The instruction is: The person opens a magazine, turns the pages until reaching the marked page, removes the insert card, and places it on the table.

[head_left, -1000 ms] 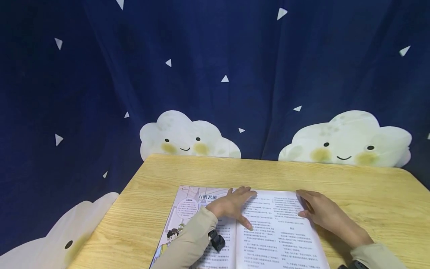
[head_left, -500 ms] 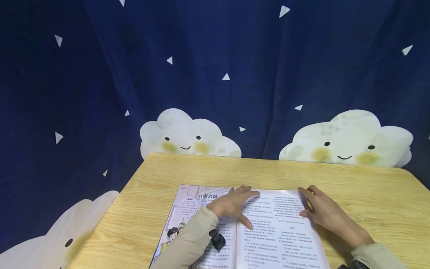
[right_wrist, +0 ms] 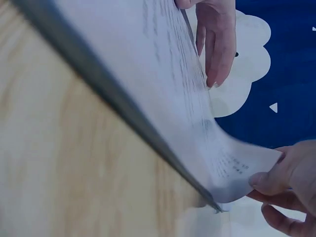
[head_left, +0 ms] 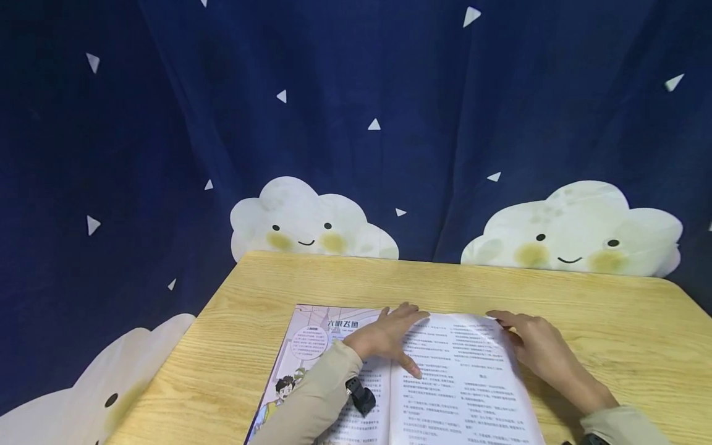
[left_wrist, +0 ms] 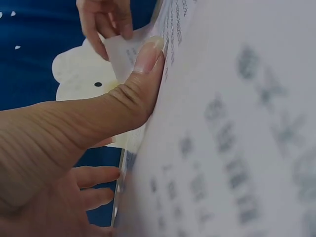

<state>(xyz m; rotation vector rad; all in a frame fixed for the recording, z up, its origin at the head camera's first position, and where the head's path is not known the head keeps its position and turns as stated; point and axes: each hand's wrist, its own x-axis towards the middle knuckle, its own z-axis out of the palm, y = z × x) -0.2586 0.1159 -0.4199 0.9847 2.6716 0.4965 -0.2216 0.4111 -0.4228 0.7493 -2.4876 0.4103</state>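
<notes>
Head view: magazine spread on desk's near side. Right hand pinches page by far right corner; left hand splayed, unclenched, across spine. Sharp tug could crease or tear page.

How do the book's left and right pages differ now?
The left page shows a coloured picture and large title; the right page's visible part shows only text. The left page's far outer corner lies flat; the right page's is lifted, pinched by the right hand. Both carry dark print.
</notes>
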